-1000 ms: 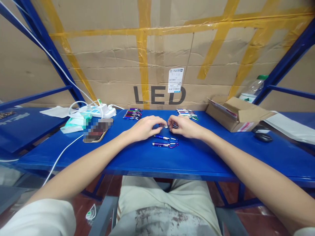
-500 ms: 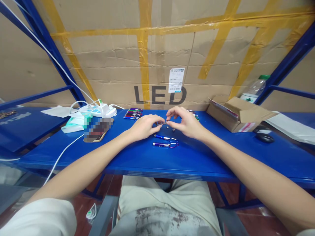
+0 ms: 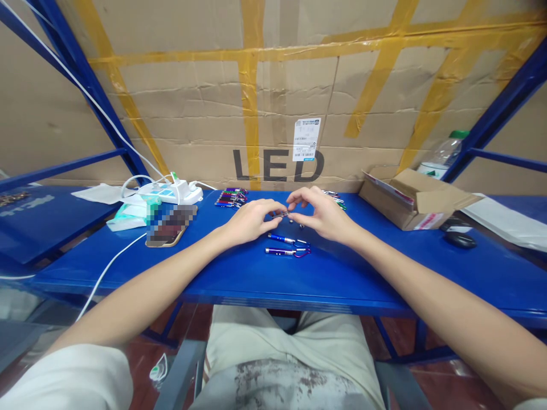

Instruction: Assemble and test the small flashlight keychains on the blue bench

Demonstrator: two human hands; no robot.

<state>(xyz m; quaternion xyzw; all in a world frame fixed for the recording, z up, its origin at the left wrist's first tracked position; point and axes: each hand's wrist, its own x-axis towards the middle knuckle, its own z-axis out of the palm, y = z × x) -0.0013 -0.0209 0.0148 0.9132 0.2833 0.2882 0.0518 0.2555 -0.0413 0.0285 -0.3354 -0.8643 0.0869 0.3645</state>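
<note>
In the head view, my left hand point(image 3: 253, 219) pinches a slim, shiny penlight-like tube point(image 3: 280, 214) between thumb and fingers; most of it is covered. At the tube's right end, my right hand point(image 3: 318, 213) has its thumb and fingertips drawn together; what they grip there is too small to make out. Just below the fingertips lie two small metal pieces, one point(image 3: 291, 221) left of the other point(image 3: 301, 226). Nearer to me rest a blue penlight point(image 3: 281, 238) and a purple penlight point(image 3: 279, 251), each with a carabiner clip at its right end.
Several penlights point(image 3: 231, 198) lie behind my left hand, and more point(image 3: 335, 197) show behind my right. A phone point(image 3: 171, 226), a tissue pack point(image 3: 130, 215) and a power strip point(image 3: 182, 192) are at left. At right are an open carton point(image 3: 414, 196) and a mouse point(image 3: 460, 239).
My right thumb and fingertips have moved slightly closer together at the tube's end. The left hand and the items on the table stay where they were.
</note>
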